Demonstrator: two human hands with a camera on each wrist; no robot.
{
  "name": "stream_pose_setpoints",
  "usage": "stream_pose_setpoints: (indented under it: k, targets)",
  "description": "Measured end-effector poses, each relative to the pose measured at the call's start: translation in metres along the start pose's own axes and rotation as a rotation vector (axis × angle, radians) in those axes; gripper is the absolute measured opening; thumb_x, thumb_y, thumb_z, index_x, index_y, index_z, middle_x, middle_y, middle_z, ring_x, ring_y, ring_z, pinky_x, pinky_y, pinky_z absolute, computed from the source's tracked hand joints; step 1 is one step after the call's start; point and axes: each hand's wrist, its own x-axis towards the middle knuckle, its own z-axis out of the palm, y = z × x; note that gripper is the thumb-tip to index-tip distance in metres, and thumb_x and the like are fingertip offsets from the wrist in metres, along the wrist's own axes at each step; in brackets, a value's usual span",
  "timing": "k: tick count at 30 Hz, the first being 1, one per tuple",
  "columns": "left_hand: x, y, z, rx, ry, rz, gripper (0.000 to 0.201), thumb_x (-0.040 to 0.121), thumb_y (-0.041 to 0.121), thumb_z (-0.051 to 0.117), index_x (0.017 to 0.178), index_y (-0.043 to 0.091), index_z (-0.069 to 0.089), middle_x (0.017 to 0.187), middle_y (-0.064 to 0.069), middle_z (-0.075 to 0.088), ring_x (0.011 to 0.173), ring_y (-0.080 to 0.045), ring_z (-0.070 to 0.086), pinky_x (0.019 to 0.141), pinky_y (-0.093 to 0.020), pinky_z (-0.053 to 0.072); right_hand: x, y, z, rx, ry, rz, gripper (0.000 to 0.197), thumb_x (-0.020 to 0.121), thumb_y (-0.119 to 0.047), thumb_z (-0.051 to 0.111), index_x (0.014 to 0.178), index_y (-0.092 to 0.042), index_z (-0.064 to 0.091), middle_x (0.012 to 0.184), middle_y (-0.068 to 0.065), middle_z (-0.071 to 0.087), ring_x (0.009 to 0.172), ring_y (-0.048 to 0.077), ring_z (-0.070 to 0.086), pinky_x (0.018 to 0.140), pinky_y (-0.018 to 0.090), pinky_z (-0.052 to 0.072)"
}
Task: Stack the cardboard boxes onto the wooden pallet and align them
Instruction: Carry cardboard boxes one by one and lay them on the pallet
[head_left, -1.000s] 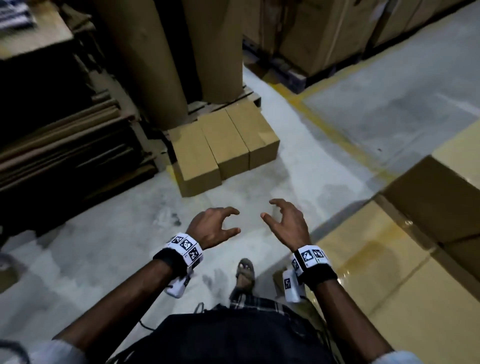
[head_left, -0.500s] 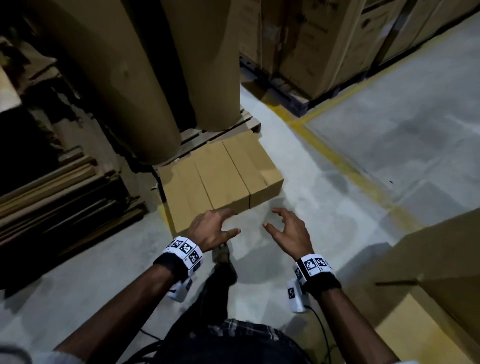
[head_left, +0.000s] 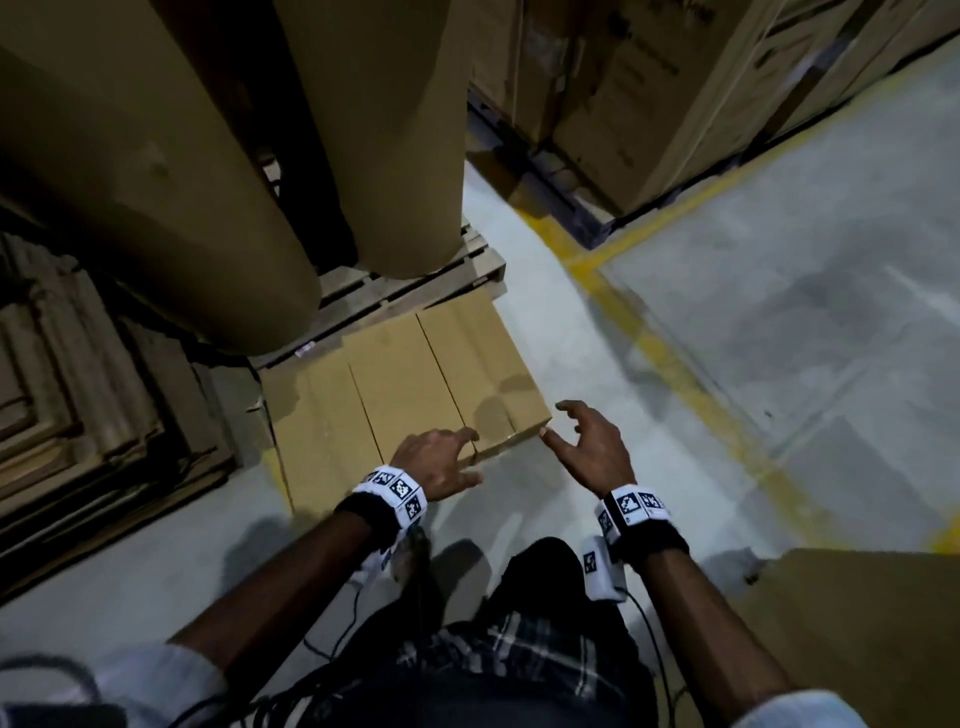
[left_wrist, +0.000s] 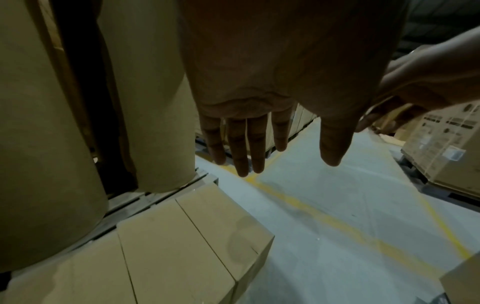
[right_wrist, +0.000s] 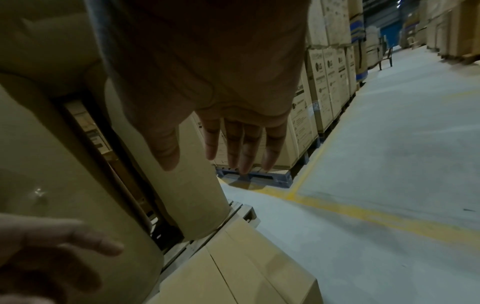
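Note:
Three plain cardboard boxes lie side by side on the concrete floor against a wooden pallet (head_left: 410, 291): a left box (head_left: 317, 431), a middle box (head_left: 405, 384) and a right box (head_left: 480, 358). My left hand (head_left: 439, 460) hovers over the near end of the middle and right boxes, fingers spread and empty. My right hand (head_left: 587, 441) is just off the right box's near right corner, open and empty. In the left wrist view the fingers (left_wrist: 244, 144) hang straight above the right box (left_wrist: 221, 222). In the right wrist view the fingers (right_wrist: 244, 148) are straight, the right box (right_wrist: 259, 257) below.
Two tall brown paper rolls (head_left: 374, 130) stand on the pallet behind the boxes. Flattened cardboard sheets (head_left: 78, 405) are piled at the left. Printed cartons on pallets (head_left: 649, 88) line the far side. A yellow floor line (head_left: 670, 353) runs right of the boxes. Another carton (head_left: 857, 623) sits at lower right.
I have walked closer to the three boxes. Both hands have moved forward, from over the bare floor to the near end of the boxes, still empty.

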Motion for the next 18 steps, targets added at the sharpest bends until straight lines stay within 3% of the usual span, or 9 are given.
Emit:
stream_pose_setpoints:
  k: [4,8,10,12,13,15,16,18]
  targets:
    - [0.044,0.004,0.017,-0.126,-0.078,-0.101,0.072,0.091,0.064,0.059,0.152,0.030,0.040,0.142,-0.005,0.061,0.123,-0.029,0.061,0.099,-0.042,0.050,0.074,0.026,-0.012,-0.036,-0.119,0.041,0.058,0.089,-0.053,0.071,0.139,-0.028,0.056,0.137,0.006,0.063,0.124,0.030,0.060,0.099,0.041,0.051]
    - [0.089,0.022,0.032,-0.304,-0.087,-0.284,0.063,0.095,0.049,0.067,0.151,0.028,0.046,0.138,-0.006,0.063,0.116,-0.026,0.064,0.096,-0.032,0.049,0.151,0.062,-0.014,-0.041,-0.301,0.050,0.061,0.090,-0.049,0.074,0.140,-0.020,0.056,0.136,0.012,0.064,0.125,0.033,0.060,0.101,0.038,0.049]
    - [0.108,0.032,0.042,-0.403,-0.035,-0.380,0.063,0.091,0.057,0.066,0.146,0.031,0.050,0.138,-0.002,0.064,0.116,-0.023,0.065,0.097,-0.031,0.050,0.182,0.081,-0.010,-0.084,-0.388,0.041,0.061,0.089,-0.049,0.074,0.141,-0.021,0.056,0.136,0.013,0.064,0.126,0.032,0.060,0.101,0.037,0.050]
    - [0.138,0.039,0.060,-0.516,0.013,-0.474,0.081,0.078,0.078,0.057,0.144,0.032,0.052,0.135,0.002,0.067,0.117,-0.022,0.066,0.098,-0.032,0.051,0.213,0.104,-0.001,-0.156,-0.492,0.028,0.062,0.090,-0.050,0.072,0.143,-0.023,0.052,0.139,0.011,0.062,0.128,0.030,0.058,0.102,0.037,0.049]
    - [0.155,0.042,0.073,-0.575,0.026,-0.517,0.091,0.070,0.086,0.051,0.144,0.033,0.052,0.128,0.001,0.070,0.111,-0.021,0.068,0.096,-0.032,0.052,0.230,0.116,0.004,-0.200,-0.547,0.015,0.062,0.091,-0.049,0.070,0.144,-0.024,0.050,0.140,0.010,0.060,0.128,0.030,0.057,0.102,0.037,0.048]
    - [0.183,0.049,0.099,-0.670,0.012,-0.581,0.093,0.062,0.089,0.048,0.140,0.039,0.052,0.110,0.002,0.073,0.096,-0.017,0.070,0.090,-0.028,0.053,0.259,0.135,0.018,-0.280,-0.623,0.010,0.063,0.093,-0.048,0.068,0.147,-0.024,0.046,0.141,0.009,0.058,0.129,0.030,0.055,0.101,0.037,0.047]
    - [0.199,0.051,0.113,-0.678,0.012,-0.598,0.089,0.062,0.087,0.048,0.138,0.042,0.051,0.114,0.002,0.071,0.101,-0.016,0.069,0.091,-0.026,0.051,0.277,0.145,0.028,-0.312,-0.643,0.001,0.064,0.094,-0.048,0.067,0.148,-0.024,0.044,0.142,0.009,0.056,0.130,0.031,0.055,0.101,0.038,0.047]
    - [0.228,0.053,0.142,-0.690,0.023,-0.637,0.094,0.062,0.084,0.042,0.143,0.036,0.053,0.139,-0.001,0.062,0.128,-0.022,0.060,0.103,-0.027,0.046,0.307,0.165,0.051,-0.334,-0.674,-0.003,0.067,0.094,-0.049,0.067,0.151,-0.023,0.042,0.144,0.010,0.054,0.131,0.032,0.053,0.100,0.039,0.047]
